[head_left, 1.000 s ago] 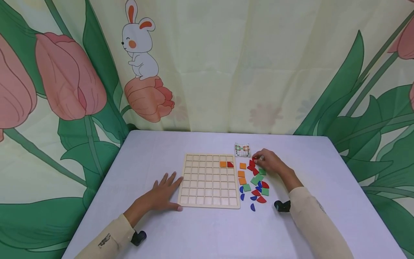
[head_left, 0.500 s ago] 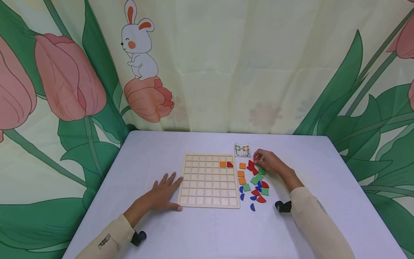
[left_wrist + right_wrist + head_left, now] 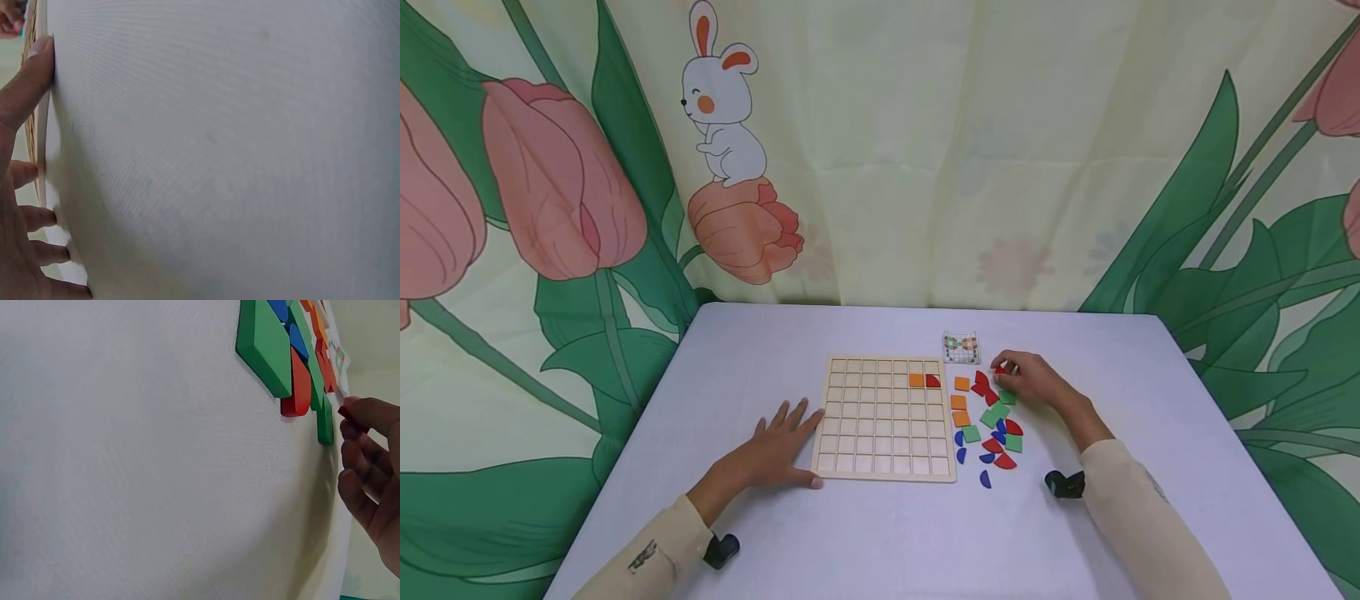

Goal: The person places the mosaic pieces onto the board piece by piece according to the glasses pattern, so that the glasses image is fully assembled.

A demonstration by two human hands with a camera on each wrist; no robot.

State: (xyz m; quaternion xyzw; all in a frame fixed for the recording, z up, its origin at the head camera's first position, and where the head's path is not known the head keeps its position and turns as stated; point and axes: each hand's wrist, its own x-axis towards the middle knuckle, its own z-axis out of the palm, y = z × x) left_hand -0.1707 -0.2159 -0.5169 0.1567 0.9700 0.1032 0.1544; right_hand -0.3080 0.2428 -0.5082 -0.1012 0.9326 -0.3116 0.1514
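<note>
My left hand (image 3: 777, 448) lies spread on the table, its fingertip and thumb against the left edge of the wooden grid board (image 3: 880, 420). Toward the board's upper right, an orange square (image 3: 916, 380) and a red quarter-circle tile (image 3: 932, 381) fill neighbouring cells. My right hand (image 3: 1033, 379) pinches a small red tile (image 3: 354, 420) between thumb and forefinger, above the far end of the loose tiles; the fingers partly cover its outline. Below that hand are a green square (image 3: 1007, 397) and several red tiles (image 3: 991, 397).
Loose orange squares (image 3: 958, 402), green squares (image 3: 972, 434) and blue half-round tiles (image 3: 986, 479) lie right of the board. A small printed pattern card (image 3: 961, 347) stands beyond them. White cloth covers the table (image 3: 880, 542), with a printed curtain (image 3: 910, 167) behind.
My right hand has shifted slightly right and toward me, carrying the red tile away from the other red ones. The left hand and the board stay in place.
</note>
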